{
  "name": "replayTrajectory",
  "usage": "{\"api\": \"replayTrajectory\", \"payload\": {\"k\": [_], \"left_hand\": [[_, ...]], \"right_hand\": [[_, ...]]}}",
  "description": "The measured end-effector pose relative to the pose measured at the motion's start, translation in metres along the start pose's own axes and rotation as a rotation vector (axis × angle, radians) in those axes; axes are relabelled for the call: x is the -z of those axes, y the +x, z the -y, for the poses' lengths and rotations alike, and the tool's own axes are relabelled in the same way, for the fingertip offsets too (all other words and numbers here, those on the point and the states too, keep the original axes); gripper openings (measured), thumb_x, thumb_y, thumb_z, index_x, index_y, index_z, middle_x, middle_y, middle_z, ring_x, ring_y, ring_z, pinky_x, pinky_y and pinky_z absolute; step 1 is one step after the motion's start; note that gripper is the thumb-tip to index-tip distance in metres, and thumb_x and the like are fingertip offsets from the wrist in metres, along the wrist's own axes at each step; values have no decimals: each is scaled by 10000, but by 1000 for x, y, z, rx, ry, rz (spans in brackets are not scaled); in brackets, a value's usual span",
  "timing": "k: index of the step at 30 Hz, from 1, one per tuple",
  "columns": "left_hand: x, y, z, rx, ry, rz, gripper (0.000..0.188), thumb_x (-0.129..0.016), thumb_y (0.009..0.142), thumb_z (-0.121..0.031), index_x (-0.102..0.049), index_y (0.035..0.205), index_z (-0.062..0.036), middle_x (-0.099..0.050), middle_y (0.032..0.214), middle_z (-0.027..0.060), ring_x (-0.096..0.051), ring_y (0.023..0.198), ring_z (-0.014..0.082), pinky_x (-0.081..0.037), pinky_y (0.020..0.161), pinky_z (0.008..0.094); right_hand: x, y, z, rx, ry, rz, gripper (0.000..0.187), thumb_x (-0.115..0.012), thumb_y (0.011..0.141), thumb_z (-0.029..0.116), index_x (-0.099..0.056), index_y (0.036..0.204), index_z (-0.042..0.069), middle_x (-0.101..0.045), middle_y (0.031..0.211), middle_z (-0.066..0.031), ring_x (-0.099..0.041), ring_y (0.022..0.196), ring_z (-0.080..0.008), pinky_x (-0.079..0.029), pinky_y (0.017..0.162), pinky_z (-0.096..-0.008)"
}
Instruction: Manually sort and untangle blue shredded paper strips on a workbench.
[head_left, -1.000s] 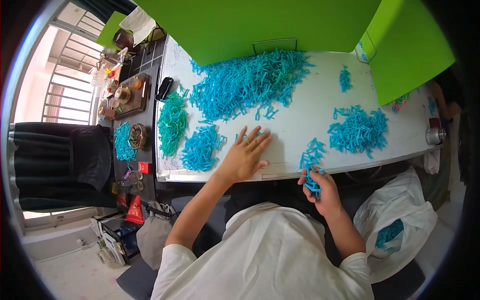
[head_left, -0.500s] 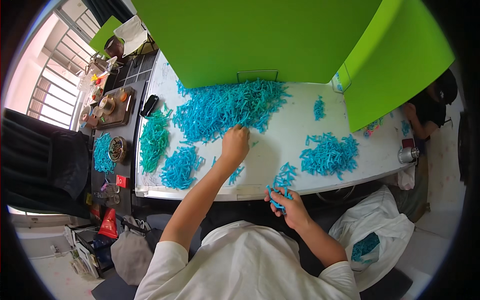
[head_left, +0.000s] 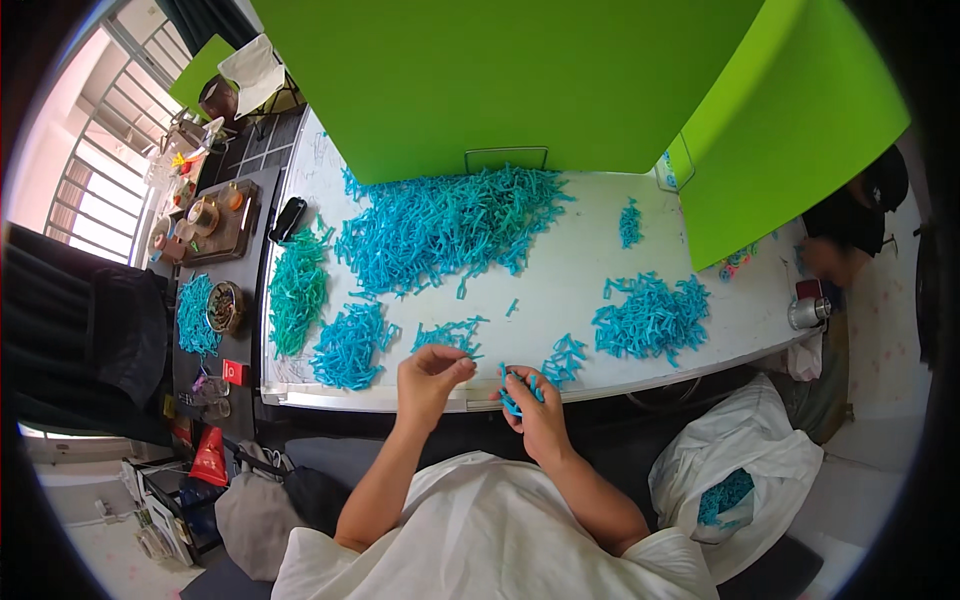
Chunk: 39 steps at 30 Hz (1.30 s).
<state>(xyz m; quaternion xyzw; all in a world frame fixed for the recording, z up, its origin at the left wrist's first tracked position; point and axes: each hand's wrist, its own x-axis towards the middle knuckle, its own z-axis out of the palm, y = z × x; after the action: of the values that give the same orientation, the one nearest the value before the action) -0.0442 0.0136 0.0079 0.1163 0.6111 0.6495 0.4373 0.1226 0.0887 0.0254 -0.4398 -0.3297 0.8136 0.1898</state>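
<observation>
A green panel [head_left: 500, 80] hides part of the white table [head_left: 585, 225]; the large blue heap [head_left: 440, 235] lies at its foot. The right hand [head_left: 543, 420], at the front edge, is curled around several blue pieces [head_left: 520, 398], partly obscured by fingers. The left hand [head_left: 425, 388] is pinched; whether it grips a piece cannot be determined.

No lettering can be read. The small red box [head_left: 236, 373] at left bears a pale mark, too small to make out.

Left hand [head_left: 424, 383] and right hand [head_left: 540, 415] side by side, just apart.
The left pinches, thumb toward forefinger; the right curls inward.
</observation>
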Motion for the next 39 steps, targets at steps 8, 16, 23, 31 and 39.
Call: {"api": "replayTrajectory", "payload": {"k": [8, 16, 23, 31, 39], "left_hand": [[-17, -17, 14, -109, -62, 23, 140, -759, 843, 65, -661, 932, 20, -729, 940, 118, -707, 856, 163, -589, 813, 299], [-31, -19, 21, -159, -50, 35, 136, -751, 837, 94, -660, 902, 16, -721, 961, 126, -696, 882, 165, -579, 814, 297], [-39, -21, 28, -242, 42, 9, 121, -740, 837, 104, -672, 887, 19, -724, 935, 115, -690, 857, 145, -571, 790, 275], [-50, -28, 37, -79, 82, 123, 88, -767, 840, 40, -699, 889, 16, -737, 880, 92, -687, 795, 121, -567, 738, 261], [-70, -16, 39, -243, 406, 172, 85, -781, 839, -2, -730, 904, 20, -744, 839, 71, -674, 740, 89, -555, 705, 244]], "right_hand": [[-12, -5, 2, 86, -31, -76, 201, -600, 1008, 217, -610, 1141, 67, -698, 829, -81, -463, 536, -51, -301, 450, -209], [-6, -8, 4, 50, 40, -111, 218, -583, 1023, 259, -605, 1130, 70, -686, 840, -76, -464, 546, -47, -290, 448, -202], [8, -8, -4, 120, -91, -105, 232, -583, 1021, 221, -662, 1153, 47, -693, 826, -39, -520, 628, -40, -391, 523, -216], [34, -19, -23, 394, -446, -164, 273, -622, 991, 160, -676, 1167, -42, -695, 772, -49, -593, 694, -81, -476, 661, -248], [57, -14, -11, 362, -522, -189, 307, -612, 1007, 208, -677, 1197, -24, -694, 797, -57, -551, 645, -56, -422, 552, -229]]}}
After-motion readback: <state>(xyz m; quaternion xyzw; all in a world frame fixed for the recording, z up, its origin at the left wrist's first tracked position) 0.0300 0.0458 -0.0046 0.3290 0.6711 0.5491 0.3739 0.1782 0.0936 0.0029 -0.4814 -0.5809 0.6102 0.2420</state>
